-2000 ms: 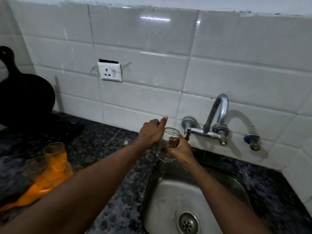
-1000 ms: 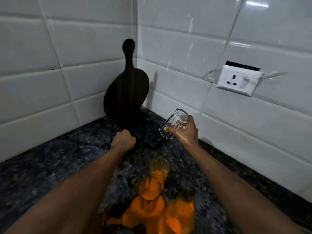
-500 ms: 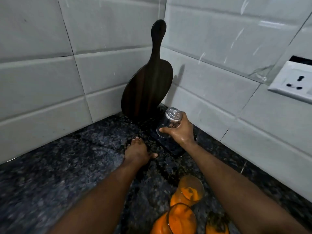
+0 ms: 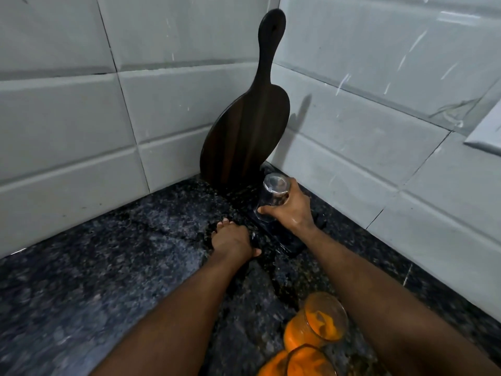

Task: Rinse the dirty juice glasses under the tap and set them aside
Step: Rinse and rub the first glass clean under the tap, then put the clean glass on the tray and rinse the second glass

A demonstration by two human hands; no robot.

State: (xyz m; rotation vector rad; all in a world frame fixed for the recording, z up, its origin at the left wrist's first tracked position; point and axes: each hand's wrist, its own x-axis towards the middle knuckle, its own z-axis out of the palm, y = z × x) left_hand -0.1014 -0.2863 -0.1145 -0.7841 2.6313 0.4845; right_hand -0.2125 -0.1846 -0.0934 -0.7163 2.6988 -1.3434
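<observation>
My right hand point(image 4: 294, 210) grips a clear, rinsed juice glass point(image 4: 272, 195) turned base-up and tilted, with its rim low over a dark mat point(image 4: 288, 241) in the counter's corner. I cannot tell whether the rim touches the mat. My left hand point(image 4: 233, 241) lies palm down on the black granite counter point(image 4: 108, 267) at the mat's left edge, holding nothing. Two dirty glasses smeared with orange juice point(image 4: 317, 322) point(image 4: 309, 362) stand at the bottom right, between my forearms. The tap and sink are out of view.
A dark wooden paddle-shaped board point(image 4: 244, 137) leans upright in the tiled corner just behind the mat. A white wall socket point(image 4: 488, 131) shows at the right edge. Orange juice is spilled around the dirty glasses.
I turned from the sink to the left corner carrying the rinsed glass. My right hand lowered it base-up toward the dark mat, and my left hand settled on the counter beside it.
</observation>
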